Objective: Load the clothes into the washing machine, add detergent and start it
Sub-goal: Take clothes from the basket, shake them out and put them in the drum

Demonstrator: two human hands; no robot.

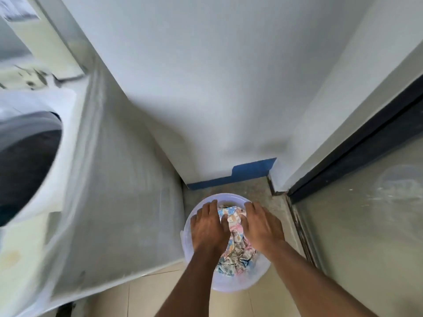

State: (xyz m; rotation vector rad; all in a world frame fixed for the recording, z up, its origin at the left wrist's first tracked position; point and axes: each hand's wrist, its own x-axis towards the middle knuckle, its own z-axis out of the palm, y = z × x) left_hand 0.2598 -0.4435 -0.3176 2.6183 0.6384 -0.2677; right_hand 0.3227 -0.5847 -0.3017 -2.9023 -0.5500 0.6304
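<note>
Translucent lilac plastic round tub on the floor, filled with crumpled pastel patterned clothes. Left hand and right hand flat on the fabric, fingers spread, thumbs tucked toward the middle; actual pinch not discernible. Likely soft, light, floppy; best gathered in bunches from beneath. Left of the tub, white top-loading washing machine, blurred, drum opening cut off by the frame edge. Detergent not visible.
</note>
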